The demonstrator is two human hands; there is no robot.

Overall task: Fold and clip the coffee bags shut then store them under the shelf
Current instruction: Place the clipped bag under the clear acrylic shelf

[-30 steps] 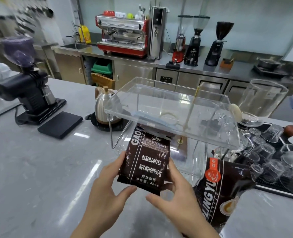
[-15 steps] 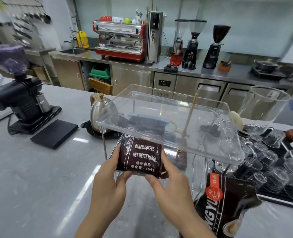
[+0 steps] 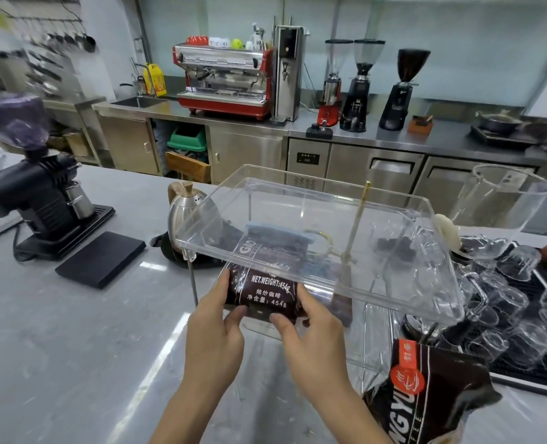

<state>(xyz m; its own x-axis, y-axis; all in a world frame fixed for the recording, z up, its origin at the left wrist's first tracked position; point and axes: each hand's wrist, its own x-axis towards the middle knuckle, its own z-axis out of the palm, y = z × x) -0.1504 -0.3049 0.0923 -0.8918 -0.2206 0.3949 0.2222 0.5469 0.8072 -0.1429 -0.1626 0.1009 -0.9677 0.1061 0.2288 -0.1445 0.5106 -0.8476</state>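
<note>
Gripping the dark coffee bag (image 3: pixel 262 291) at both lower sides, your left hand (image 3: pixel 214 328) and right hand (image 3: pixel 310 334) have fingers closed on it, its top half, with the blue clip (image 3: pixel 278 230), already beneath the clear shelf (image 3: pixel 393 296). That shelf's tray holds nothing. Open counter (image 3: pixel 73 347) lies to your left; a second coffee bag (image 3: pixel 425 395) stands near right, just beside the shelf. Two bags show.

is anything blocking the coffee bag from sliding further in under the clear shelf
Nothing visible blocks it. Both hands hold the coffee bag, its clipped top already under the clear shelf. The kettle sits left of the path; the second bag lies off to the right.
</note>
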